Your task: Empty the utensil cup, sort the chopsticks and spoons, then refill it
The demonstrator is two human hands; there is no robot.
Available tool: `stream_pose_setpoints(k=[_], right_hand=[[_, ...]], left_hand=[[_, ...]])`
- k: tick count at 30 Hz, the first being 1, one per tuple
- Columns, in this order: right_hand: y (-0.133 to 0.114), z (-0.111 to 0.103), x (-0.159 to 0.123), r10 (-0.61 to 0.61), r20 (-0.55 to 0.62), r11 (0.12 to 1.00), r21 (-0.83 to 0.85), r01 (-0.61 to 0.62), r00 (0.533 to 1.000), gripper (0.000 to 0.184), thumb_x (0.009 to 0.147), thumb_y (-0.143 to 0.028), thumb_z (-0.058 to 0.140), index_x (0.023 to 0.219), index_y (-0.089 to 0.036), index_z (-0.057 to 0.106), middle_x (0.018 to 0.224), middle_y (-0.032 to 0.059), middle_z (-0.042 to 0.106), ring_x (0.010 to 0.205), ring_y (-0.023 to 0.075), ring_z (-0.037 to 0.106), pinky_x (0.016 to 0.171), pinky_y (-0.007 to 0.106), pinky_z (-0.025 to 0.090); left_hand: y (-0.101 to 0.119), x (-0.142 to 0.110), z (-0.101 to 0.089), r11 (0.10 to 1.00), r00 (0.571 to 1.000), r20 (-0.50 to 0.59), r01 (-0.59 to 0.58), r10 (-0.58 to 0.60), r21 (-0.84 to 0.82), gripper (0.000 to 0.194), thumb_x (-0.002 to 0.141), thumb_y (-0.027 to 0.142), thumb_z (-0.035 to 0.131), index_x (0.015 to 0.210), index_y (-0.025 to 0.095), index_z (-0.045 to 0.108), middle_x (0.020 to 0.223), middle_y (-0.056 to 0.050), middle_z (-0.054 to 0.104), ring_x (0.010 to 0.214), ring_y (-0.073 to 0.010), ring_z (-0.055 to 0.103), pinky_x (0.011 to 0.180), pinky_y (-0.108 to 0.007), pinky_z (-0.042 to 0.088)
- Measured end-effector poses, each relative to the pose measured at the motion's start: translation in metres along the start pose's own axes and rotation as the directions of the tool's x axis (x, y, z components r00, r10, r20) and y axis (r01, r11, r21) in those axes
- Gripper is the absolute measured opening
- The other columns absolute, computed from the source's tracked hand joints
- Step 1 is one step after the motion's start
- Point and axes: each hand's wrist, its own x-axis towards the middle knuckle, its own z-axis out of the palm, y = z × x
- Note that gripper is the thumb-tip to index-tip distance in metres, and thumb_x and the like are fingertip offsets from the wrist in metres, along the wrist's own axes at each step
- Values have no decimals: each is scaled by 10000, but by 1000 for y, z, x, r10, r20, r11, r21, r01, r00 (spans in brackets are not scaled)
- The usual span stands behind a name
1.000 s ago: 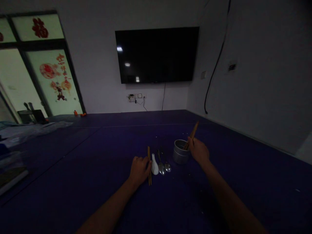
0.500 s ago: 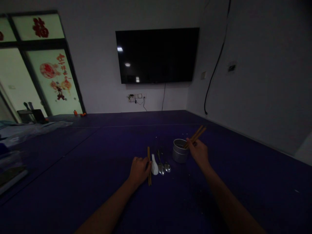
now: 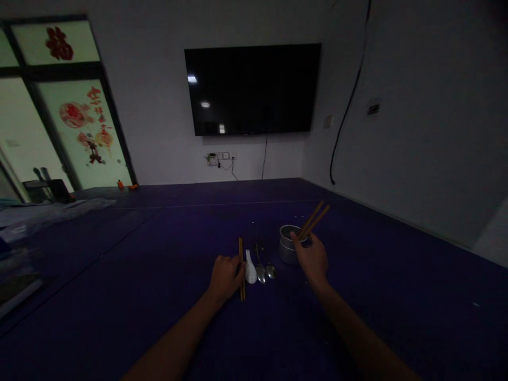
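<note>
My left hand (image 3: 224, 276) rests on the purple surface, its fingers closed around a pair of wooden chopsticks (image 3: 240, 245) lying there. Just right of them is a white soup spoon (image 3: 250, 272), bowl towards me. Beside it lie a larger metal spoon (image 3: 261, 273) and a smaller one (image 3: 270, 271). A grey metal cup (image 3: 286, 253) stands upright further right. My right hand (image 3: 313, 260) is at the cup's near right side and grips another pair of chopsticks (image 3: 318, 217), slanted with their lower ends at the cup's opening. The hand hides part of the cup and where those ends rest.
The purple surface (image 3: 190, 233) runs back to the wall under a television (image 3: 254, 90). Plastic sheeting (image 3: 79, 209) and a clear container (image 3: 19, 291) are on the left. Small orange objects (image 3: 127, 186) sit at the far left. A black cable (image 3: 349, 106) hangs at the right wall.
My right hand has moved left, closer over the cup's rim, and the upper ends of its chopsticks have spread apart. My left hand keeps its place on the lying chopsticks. The view has shifted slightly.
</note>
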Motion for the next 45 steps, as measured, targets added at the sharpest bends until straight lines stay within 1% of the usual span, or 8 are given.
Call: stream_pose_setpoints(k=[3,6,10,14,26,29,39,45], right_hand=[[6,8,1,40,-30,981,194,-34,999,626,701,-616,574,1104,-140,623,967,151,687,845,275,631,733,376,451],[13,10,6,29,-39,941,339,-14,999,615,737,-568,563,1158,-121,598,1029,168,679,885,265,641,769,379,468],[16,8,9,-40,-8,958,284,41,999,524,824,-540,427,1043,-131,671,1009,165,691,905,275,639,793,398,459],[16,6,12,-86,-12,968,234,86,996,525,858,-502,342,1040,-143,680,994,153,698,903,270,636,793,395,453],[27,13,22,-124,54,941,323,100,991,480,824,-361,328,1088,-137,661,1072,135,678,985,252,615,856,396,452],[27,13,23,-109,75,952,295,83,991,497,820,-348,314,1101,-118,655,1084,150,671,978,262,617,849,407,456],[27,15,21,-127,39,958,265,112,991,506,840,-375,319,1164,-118,611,1145,162,640,1050,270,588,909,431,428],[33,19,24,-148,51,941,314,125,988,545,871,-466,316,1223,-133,563,1229,166,589,1125,264,545,944,433,404]], left_hand=[[-1,0,2,1000,1000,2,6,-6,-5,354,928,323,326,818,171,626,735,-66,670,722,-191,618,720,-319,391],[-1,1,2,1000,1000,14,11,-11,-5,353,929,317,321,831,170,626,739,-66,675,729,-195,623,718,-322,390],[0,1,1,1000,999,37,27,-27,8,355,931,316,318,835,166,626,747,-71,678,742,-202,627,730,-331,387],[0,1,-1,999,997,65,37,-38,9,349,927,318,328,839,164,629,764,-77,678,764,-204,626,748,-332,387],[0,1,-2,999,996,79,43,-43,0,364,929,325,312,841,165,627,778,-79,677,760,-196,619,746,-325,386],[0,1,-1,999,996,75,38,-38,-4,360,928,322,313,836,170,626,773,-77,676,759,-191,620,743,-318,386],[-2,0,-1,1000,998,60,28,-28,-1,358,930,326,319,813,171,619,759,-73,676,739,-197,624,718,-317,380],[-2,1,-1,997,993,95,77,-76,-5,333,918,322,341,851,173,631,767,-73,679,785,-197,625,751,-314,380]])
